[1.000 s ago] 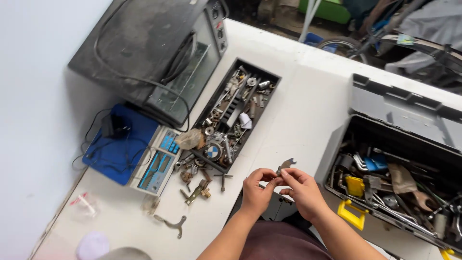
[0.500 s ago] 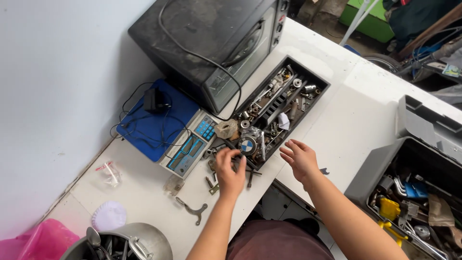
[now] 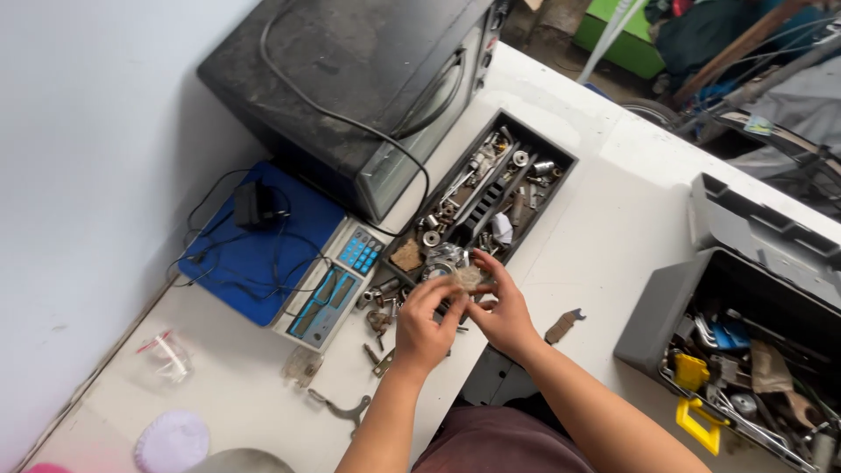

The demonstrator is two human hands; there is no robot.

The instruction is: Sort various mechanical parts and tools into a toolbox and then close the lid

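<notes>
Both hands meet at frame centre over the near end of the parts tray (image 3: 561, 162): left hand (image 3: 427, 326) and right hand (image 3: 501, 314) pinch one small tan scrap (image 3: 468, 278) between their fingertips, held just above the tray's 6 o'clock end (what the scrap is made of, I cannot tell). A flat metal wrench (image 3: 561, 326) lies on the white table (image 3: 613, 201) at 3 o'clock from the right hand, near but untouched. Blue scale (image 3: 263, 254) sits at 9 o'clock, dark oven (image 3: 350, 79) at 11, open grey toolbox (image 3: 753, 350) well apart at 3 to 4 o'clock.
</notes>
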